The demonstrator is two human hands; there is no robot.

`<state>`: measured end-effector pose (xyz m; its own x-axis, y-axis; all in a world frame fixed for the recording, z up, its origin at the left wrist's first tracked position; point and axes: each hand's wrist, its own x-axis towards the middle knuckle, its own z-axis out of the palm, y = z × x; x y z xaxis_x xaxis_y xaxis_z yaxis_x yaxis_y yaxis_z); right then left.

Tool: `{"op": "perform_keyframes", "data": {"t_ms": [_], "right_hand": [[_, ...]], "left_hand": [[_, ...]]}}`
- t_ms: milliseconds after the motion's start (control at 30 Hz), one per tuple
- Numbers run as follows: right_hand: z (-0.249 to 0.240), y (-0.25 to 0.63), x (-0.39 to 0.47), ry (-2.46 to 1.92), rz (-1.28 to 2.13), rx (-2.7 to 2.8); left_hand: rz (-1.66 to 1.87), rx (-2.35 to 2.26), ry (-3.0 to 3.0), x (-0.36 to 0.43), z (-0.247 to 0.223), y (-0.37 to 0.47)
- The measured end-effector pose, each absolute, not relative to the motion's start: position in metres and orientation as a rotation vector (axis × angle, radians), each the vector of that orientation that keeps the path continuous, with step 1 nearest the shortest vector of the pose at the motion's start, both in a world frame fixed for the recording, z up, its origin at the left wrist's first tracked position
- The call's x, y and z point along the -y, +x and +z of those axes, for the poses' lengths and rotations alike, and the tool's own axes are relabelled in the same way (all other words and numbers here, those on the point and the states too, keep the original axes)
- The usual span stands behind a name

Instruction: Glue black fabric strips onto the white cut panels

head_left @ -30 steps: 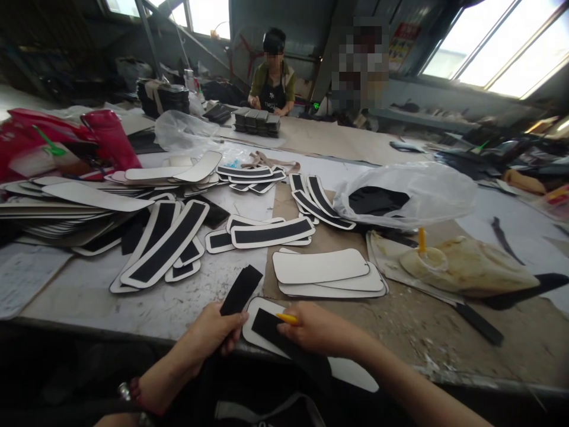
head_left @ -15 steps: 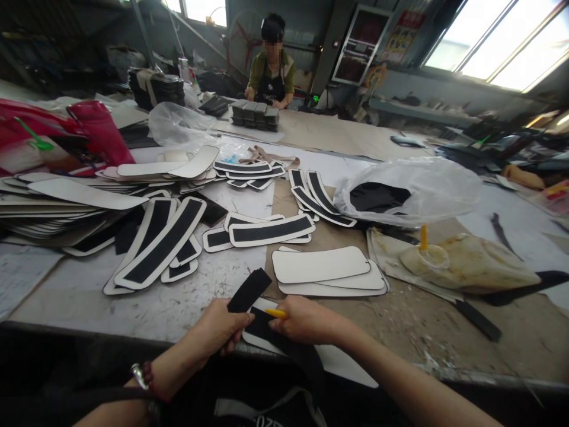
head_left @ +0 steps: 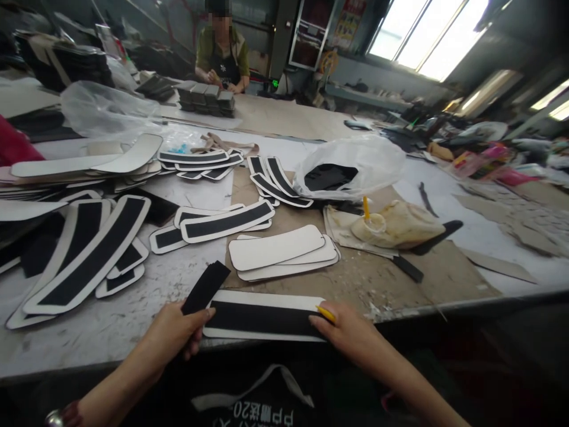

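Note:
My left hand (head_left: 180,326) is closed around a small bundle of black strips (head_left: 208,286), its thumb at the left end of a white panel (head_left: 275,298) by the table's front edge. A single black strip (head_left: 262,318) lies lengthwise along that panel. At the panel's right end, my right hand (head_left: 347,329) grips a yellow pointed tool (head_left: 326,312) whose full shape is hidden by the fingers. The same hand's fingertips touch the black strip. Just beyond, plain white panels (head_left: 275,248) lie in an overlapping stack.
White panels with black strips (head_left: 229,220) lie in piles, the largest (head_left: 89,261) at left. A clear plastic bag (head_left: 373,166) holds black material. A stained pouch (head_left: 400,224) with a yellow stick stands at right. Across the table, a person (head_left: 222,53) works behind grey stacked blocks (head_left: 207,98).
My right hand has moved right, away from my left. The black strip, hanging loose before, now lies straight along the white panel. The camera view has turned right.

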<state>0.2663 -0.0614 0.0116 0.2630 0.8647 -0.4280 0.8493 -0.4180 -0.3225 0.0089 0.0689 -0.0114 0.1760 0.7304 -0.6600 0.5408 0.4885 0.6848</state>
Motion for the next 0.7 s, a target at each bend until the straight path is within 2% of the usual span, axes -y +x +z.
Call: {"op": "perform_keyframes", "data": {"t_ms": [133, 433, 700], "right_hand": [[-0.002, 0.26, 0.064, -2.653, 0.667, 1.591], [-0.005, 0.278, 0.058, -2.379, 0.923, 1.593], [-0.002, 0.284, 0.048, -2.373, 1.027, 1.511]], "left_hand": [[0.21, -1.503, 1.176, -0.068, -0.014, 0.01], [0.244, -1.544, 1.175, -0.065, -0.02, 0.011], [0.207, -1.576, 1.191, -0.065, -0.018, 0.014]]}}
